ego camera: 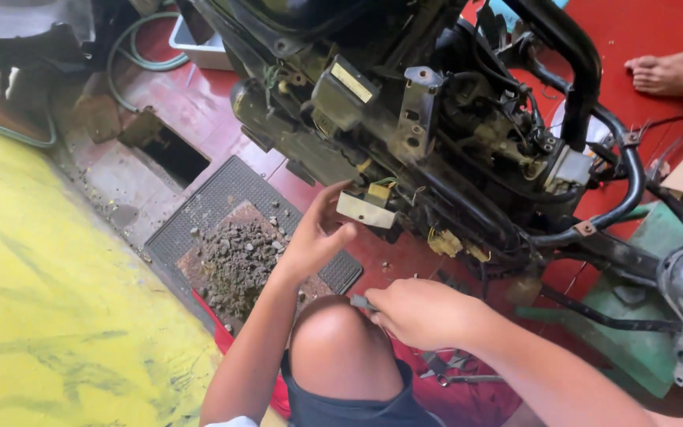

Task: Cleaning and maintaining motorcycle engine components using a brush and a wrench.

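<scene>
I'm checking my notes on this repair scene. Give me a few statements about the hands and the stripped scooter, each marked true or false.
1. The left hand reaches up to a pale rectangular part on the scooter frame. True.
2. The right hand is empty. False: it grips a small grey tool.
3. Gravel lies on the black mat. True.
4. A bare foot rests on the yellow floor. False: it is on the red floor.

Yellow rect. label atop black box, engine frame top-centre
</scene>
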